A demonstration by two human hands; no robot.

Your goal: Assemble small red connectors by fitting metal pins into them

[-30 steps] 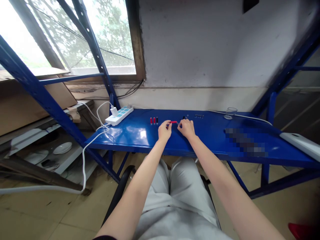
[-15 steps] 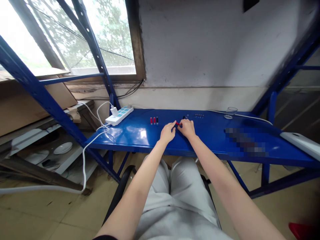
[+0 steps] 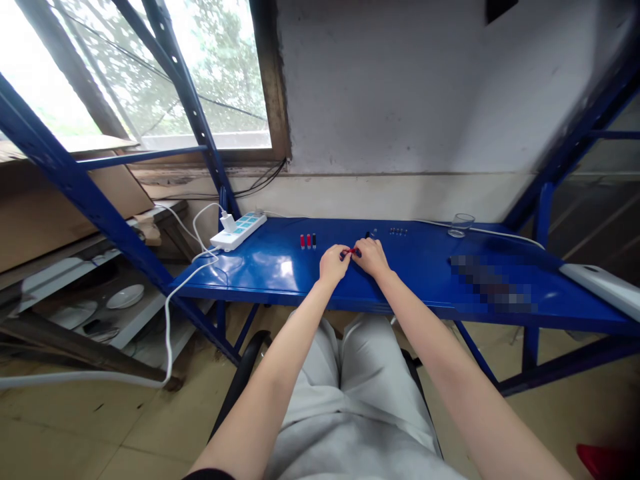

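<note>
Over the blue table my left hand [image 3: 333,264] and my right hand [image 3: 371,257] meet, fingertips closed around a small red piece [image 3: 352,251]. Its ends are hidden by the fingers, and its exact kind is too small to tell. Left of the hands, two red cylinders [image 3: 305,241] and a black cylinder [image 3: 314,241] with pale lower ends stand in a row. Just behind my right hand lie a small black part [image 3: 368,235] and a clear bit [image 3: 375,233]. Farther right is a row of several tiny pieces [image 3: 399,231].
A white power strip [image 3: 239,231] with a plug and cable sits at the table's left end. A clear glass [image 3: 460,225] stands at the back right. A blurred dark item [image 3: 493,283] and a white device [image 3: 603,287] lie on the right of the blue table [image 3: 265,270].
My left fingers have closed in on the red piece beside my right fingers; before, the left thumb and index finger were spread more. The things on the table have stayed put.
</note>
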